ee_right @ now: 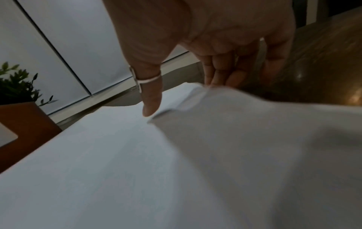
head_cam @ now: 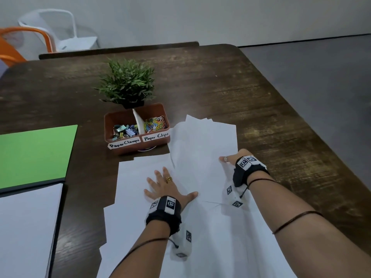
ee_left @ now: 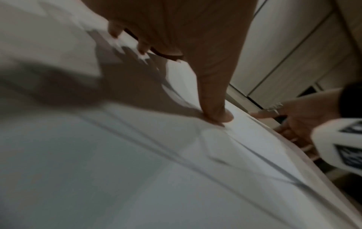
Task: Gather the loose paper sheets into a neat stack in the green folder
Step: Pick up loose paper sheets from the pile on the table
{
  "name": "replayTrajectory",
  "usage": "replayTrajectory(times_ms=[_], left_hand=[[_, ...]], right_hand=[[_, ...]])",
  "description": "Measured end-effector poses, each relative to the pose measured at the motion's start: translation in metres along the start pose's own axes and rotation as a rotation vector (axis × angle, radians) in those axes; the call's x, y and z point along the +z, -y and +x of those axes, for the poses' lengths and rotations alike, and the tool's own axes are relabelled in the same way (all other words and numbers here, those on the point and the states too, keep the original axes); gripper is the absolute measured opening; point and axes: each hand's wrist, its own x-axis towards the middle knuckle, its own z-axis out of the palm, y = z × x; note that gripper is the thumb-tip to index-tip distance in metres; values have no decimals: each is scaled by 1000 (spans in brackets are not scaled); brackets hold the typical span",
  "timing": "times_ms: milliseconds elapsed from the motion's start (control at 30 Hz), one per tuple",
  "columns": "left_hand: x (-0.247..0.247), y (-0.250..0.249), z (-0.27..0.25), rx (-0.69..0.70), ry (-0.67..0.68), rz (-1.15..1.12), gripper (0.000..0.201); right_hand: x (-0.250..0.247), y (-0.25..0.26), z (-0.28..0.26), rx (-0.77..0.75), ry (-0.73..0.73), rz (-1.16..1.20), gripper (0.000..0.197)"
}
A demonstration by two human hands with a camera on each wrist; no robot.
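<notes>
Hands: your left hand (head_cam: pixel 163 187) lies flat with fingers spread, pressing on the loose paper sheets (head_cam: pixel 200 157); your right hand (head_cam: pixel 233 159) is at their right edge, thumb on top and fingers curled under a lifted edge, so it pinches the paper.
Sheets: they are fanned untidily across the bench (head_cam: pixel 241 81) in front of you, overlapping, corners out of line, the far ones reaching just beside the clip tray (head_cam: pixel 136 145).
Folder: the green folder (head_cam: pixel 36 153) lies open and flat at the bench's left edge, well apart from the sheets, with a white page (head_cam: pixel 26 227) in its near half.
Direction: from your hands the folder is to the left and slightly farther away; bare bench lies between.
Long axis: the spread runs roughly from you toward the tray, leaning right at the far end.
Nearer hand: your left is closer to the folder; I'd judge the right should sweep the far sheets inward first, while the left anchors.
Risk: thin sheets may slip or crease under a one-sided pull.
</notes>
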Motion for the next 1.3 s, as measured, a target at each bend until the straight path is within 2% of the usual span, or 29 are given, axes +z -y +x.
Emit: replayTrajectory(times_ms=[100, 233, 333, 500, 567, 633, 700, 733, 800, 867, 933, 1033, 1100, 1200, 1300], left_hand=[[7, -10, -11, 133, 8, 27, 126], [9, -16, -20, 159, -1, -67, 110], [9, -12, -21, 201, -61, -201, 102], [16, -10, -28, 456, -82, -334, 99], [21, -9, -24, 509, -84, -478, 96], [20, -9, -18, 406, -196, -562, 86], [16, -8, -10, 180, -273, -429, 88], [15, -10, -8, 88, -235, -309, 96], [14, -16, -8, 19, -100, -114, 114], [19, -24, -9, 33, -38, 9, 120], [21, -27, -6, 66, -17, 74, 117], [21, -18, -1, 128, 21, 117, 111], [19, -12, 2, 161, 36, 131, 108], [7, -12, 11, 216, 40, 170, 105], [-5, -13, 21, 280, 16, 100, 112]], right_hand=[[-3, -2, 2, 9, 59, 85, 72], [-4, -11, 1, -23, 54, 79, 66], [0, -26, 1, 3, -1, 146, 78], [13, -39, -4, -7, -8, 211, 68], [15, -43, -10, -7, -56, 255, 63], [14, -50, -12, -5, -127, 307, 57], [7, -60, -14, 2, -151, 325, 50], [4, -65, -14, 1, -156, 331, 45], [0, -78, -14, 3, -138, 365, 34], [-4, -88, -13, -20, -133, 373, 29], [-13, -96, -10, -58, -185, 333, 29], [-31, -102, -1, -89, -263, 168, 25], [-36, -104, 5, -106, -213, 18, 23], [-31, -106, 10, -177, -105, -131, 32], [-20, -104, 13, -333, -107, -198, 51]])
